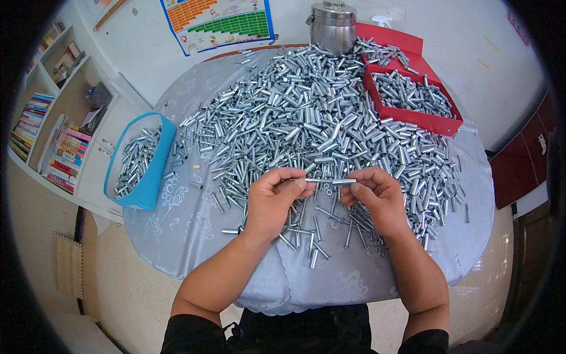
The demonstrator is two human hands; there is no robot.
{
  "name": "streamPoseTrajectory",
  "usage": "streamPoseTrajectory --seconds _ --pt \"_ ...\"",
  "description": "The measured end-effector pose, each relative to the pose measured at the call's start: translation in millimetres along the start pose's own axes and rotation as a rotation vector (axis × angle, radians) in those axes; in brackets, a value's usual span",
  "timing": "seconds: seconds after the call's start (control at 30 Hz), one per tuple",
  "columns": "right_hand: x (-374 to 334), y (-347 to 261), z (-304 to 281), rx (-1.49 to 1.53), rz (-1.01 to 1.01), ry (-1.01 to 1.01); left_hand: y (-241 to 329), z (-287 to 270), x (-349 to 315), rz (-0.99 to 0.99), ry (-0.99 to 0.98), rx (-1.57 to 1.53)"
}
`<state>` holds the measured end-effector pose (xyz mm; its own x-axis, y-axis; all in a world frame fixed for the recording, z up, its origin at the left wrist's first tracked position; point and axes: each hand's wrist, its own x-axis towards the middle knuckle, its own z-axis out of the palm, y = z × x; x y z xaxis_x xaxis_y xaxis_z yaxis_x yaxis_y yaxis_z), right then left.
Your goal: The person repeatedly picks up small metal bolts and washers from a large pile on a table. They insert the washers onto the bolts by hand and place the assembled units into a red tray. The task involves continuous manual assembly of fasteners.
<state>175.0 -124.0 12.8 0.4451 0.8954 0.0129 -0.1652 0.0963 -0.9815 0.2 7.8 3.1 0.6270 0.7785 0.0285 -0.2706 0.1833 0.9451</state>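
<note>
Alignment looks like the whole game here, imo. The left hand [277, 192] is pinching one end of a slim metal bolt [318, 180] between thumb and fingertips, and the right hand [377, 194] is pinching a fatter metal sleeve [343, 182] the same way, the two end to end over the near side of a big pile of silvery hardware [306, 94]. Can't tell how far one sits inside the other. I'd keep both pieces on one straight line, grip light and close to the join, and roll with the fingertips rather than shove, since a crooked push could probably jam it. Loose bolts [316, 227] lie just below the hands, so watch the wrists. Round counter [177, 253] wears a shiny grey flowered tablecloth [348, 286], likely slippery stuff. A blue box [150, 186] of hardware stands at left, an open red box [413, 122] of more is at far right, and a lidded steel pot [333, 32] sits at the back. Colourful wall chart [227, 29] up top, white bookcase [88, 156] to the left, pale glossy floor [480, 265] below.
</note>
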Motion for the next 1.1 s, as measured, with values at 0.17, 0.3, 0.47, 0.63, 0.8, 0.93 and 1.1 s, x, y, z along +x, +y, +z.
streamPoseTrajectory --seconds 0.17,0.3,0.47,0.63,0.8,0.93,1.1 --pt "0 2 4 0.022 0.026 -0.024 -1 0 0 -0.022 -0.047 -0.003" --pt "-5 4 5 -0.315 -0.038 0.066 -4 -1 -1 -0.045 -0.089 0.094" --pt "-7 -5 4 -0.598 -0.229 0.053 2 6 -8 -0.01 -0.135 0.295" --pt "-6 -2 4 -0.69 -0.336 0.005 -2 5 -9 -0.002 -0.227 0.343" --pt "-5 -7 5 -0.735 -0.368 -0.023 -3 1 -4 -0.056 -0.243 0.214" --pt "-5 -9 1 -0.767 -0.342 -0.051 -1 3 -5 -0.055 -0.206 0.184" --pt "-4 -18 -11 -0.893 -0.447 -0.434 -3 -2 0 -0.005 -0.114 0.201"
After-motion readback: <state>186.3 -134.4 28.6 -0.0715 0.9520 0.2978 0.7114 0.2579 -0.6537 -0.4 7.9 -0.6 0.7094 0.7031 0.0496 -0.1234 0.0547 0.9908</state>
